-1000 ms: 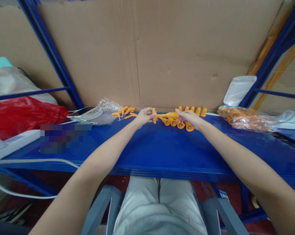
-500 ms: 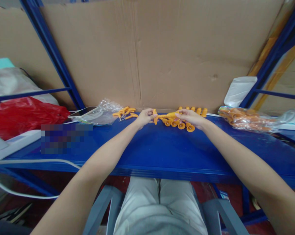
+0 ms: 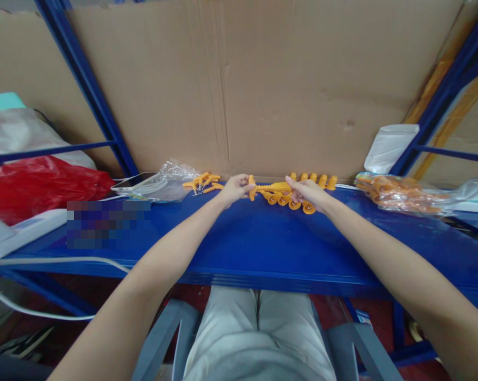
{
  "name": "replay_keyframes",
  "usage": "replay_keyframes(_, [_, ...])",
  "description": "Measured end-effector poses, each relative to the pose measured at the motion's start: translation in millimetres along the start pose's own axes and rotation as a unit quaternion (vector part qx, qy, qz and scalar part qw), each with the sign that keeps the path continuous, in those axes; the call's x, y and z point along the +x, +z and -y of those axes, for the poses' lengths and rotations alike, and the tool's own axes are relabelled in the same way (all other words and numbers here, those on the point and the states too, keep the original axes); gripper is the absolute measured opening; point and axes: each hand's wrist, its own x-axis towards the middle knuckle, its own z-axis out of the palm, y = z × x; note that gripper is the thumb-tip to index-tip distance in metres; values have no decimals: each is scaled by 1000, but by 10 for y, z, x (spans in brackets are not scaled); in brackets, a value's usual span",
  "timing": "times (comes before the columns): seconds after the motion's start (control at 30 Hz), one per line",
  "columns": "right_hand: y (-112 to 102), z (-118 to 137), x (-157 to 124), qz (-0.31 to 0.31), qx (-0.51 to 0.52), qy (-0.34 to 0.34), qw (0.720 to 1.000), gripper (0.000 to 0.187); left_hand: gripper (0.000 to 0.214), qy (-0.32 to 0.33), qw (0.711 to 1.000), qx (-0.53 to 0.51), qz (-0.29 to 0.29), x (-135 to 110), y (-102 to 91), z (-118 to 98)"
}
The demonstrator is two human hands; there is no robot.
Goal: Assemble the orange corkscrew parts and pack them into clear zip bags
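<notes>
Between my hands lies an orange plastic piece [image 3: 277, 187] with a crossbar at its left end and a ribbed, twisted-looking shaft. My left hand [image 3: 236, 190] is closed in a pinch at the crossbar. At the shaft's right end, the thumb and fingers of my right hand [image 3: 308, 191] close on the piece. Just below and in front of it is a row of orange cup-shaped parts [image 3: 295, 205], their open ends facing me. More orange cups [image 3: 331, 182] stand behind my right hand. Left of my left hand are several loose orange branched parts [image 3: 203, 181] with small metal bits.
A blue table [image 3: 263, 243] runs before a cardboard wall [image 3: 282, 90]. At right lies a clear bag of orange parts [image 3: 397, 193]; at left, a clear plastic bag [image 3: 163, 182] and a red bag [image 3: 44, 185]. A white cable [image 3: 64, 261] crosses the front left edge.
My right hand has shifted slightly right along the orange piece, its thumb now higher. My left hand remains at the crossbar.
</notes>
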Motion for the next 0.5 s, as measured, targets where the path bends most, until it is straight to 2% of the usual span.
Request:
replay_keyframes(0.1, [-7,4,10,-2,13,0,1000,50,17,-4,1000,5,-8,-2,-7,-12])
replay_keyframes(0.17, [-16,-4,25,2,37,-22,999,34,15,-8,1000,8,-11,-8,-4,-22])
replay_keyframes(0.23, [-26,-22,43,10,55,-49,997,27,14,-11,1000,9,-9,-16,0,-27])
replay_keyframes(0.33, [-45,-53,60,21,46,-74,996,27,15,-9,1000,6,-7,-23,7,-26])
replay_keyframes(0.5, [-70,-70,50,48,31,-68,996,46,14,5,1000,6,-4,-32,26,-30])
